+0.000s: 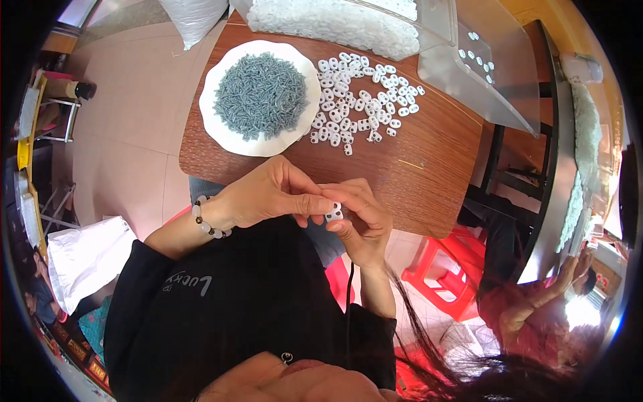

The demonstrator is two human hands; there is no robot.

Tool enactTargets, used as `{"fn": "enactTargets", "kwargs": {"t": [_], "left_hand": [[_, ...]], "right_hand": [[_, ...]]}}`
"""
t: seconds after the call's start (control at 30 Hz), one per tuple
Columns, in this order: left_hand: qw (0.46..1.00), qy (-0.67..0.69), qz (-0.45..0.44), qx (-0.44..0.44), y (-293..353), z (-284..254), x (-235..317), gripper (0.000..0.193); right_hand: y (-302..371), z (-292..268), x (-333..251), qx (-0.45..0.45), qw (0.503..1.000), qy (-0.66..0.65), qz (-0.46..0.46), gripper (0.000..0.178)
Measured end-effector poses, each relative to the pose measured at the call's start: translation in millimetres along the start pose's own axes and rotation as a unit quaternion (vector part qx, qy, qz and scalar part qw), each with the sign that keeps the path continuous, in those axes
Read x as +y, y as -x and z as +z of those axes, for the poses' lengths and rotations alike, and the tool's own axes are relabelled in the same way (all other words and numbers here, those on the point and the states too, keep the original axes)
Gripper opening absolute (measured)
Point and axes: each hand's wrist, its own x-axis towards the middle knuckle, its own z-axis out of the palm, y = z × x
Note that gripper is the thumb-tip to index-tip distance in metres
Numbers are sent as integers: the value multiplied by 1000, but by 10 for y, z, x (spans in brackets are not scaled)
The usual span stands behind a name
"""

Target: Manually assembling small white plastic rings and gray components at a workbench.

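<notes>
Both hands meet over the table's near edge, around a small white plastic piece with dark holes (334, 213). My left hand (278, 191), with a bead bracelet on its wrist, is closed with thumb and fingertips pinched at the piece's upper left side. My right hand (365, 218) grips the same piece from the right, its thumb below and fingers curled behind. Beyond my left hand stands a white scalloped plate (209, 110) heaped with small grey-blue metal screws or pins (261, 96). Beside it lie many loose white two-hole plastic pieces (335, 107); whether some carry screws is too small to tell.
The brown wooden table (429, 167) carries a clear bin (439, 23) of white pieces at its far edge. A translucent tray (482, 80) leans at the far right. A red stool (445, 275) stands at the right, near another person (536, 315) at a second table.
</notes>
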Motion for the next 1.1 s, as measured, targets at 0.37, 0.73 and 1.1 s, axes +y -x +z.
{"fn": "enactTargets", "kwargs": {"t": [0.37,0.73,1.1], "left_hand": [[998,11,-61,-21,35,29,129,20],[997,34,-57,-36,67,45,109,20],[996,6,-73,-52,110,68,158,21]], "right_hand": [[38,40,-101,10,998,56,-10,45],[73,68,-187,15,998,66,-1,39],[152,74,-232,6,999,38,25,39]]}}
